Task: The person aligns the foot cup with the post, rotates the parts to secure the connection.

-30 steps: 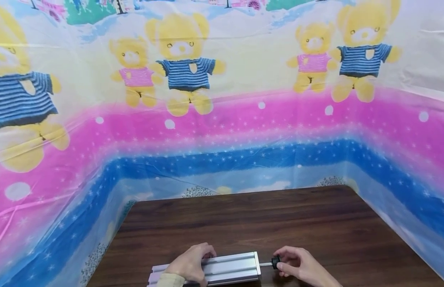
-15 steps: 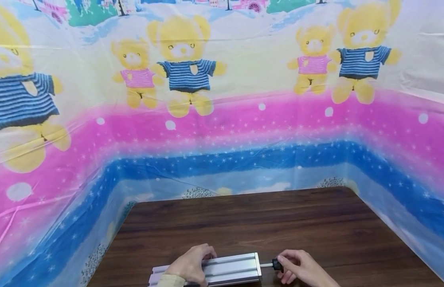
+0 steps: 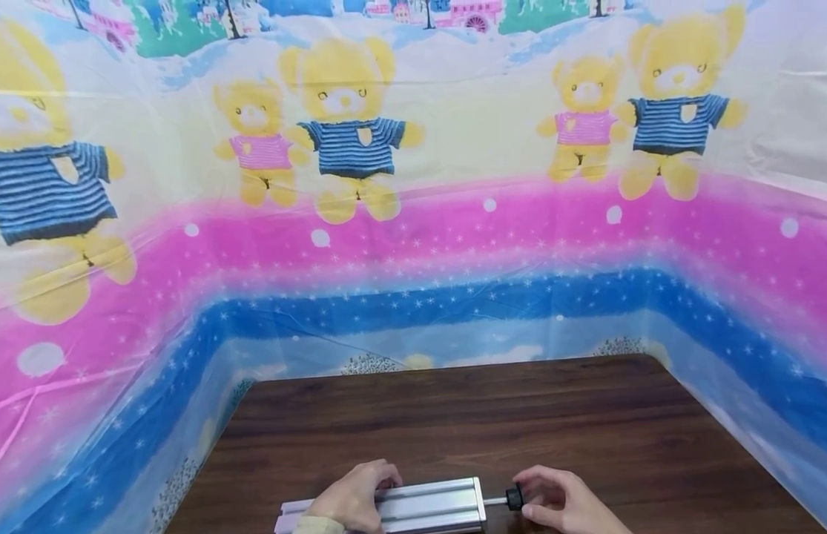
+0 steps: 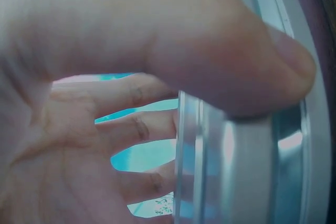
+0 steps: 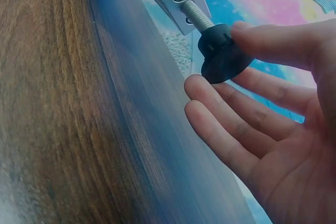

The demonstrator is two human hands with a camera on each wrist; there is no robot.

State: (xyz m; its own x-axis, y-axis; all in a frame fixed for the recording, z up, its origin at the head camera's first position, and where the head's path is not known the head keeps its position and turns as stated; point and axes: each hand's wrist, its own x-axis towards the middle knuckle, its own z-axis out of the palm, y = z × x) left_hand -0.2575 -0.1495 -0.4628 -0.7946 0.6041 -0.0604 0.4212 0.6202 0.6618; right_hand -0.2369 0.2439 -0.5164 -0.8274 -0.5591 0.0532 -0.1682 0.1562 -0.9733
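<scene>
In the head view we are seeing bright, even light on the patterned backdrop, while the left wrist view is showing us a soft, hazy left hand and glints on the metal profile, and the right one is catching glare on the wooden tabletop.

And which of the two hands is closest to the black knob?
The right hand, with its fingertips right at the black knob on the threaded rod; the left hand is farther off, gripping the silver metal bar.
</scene>
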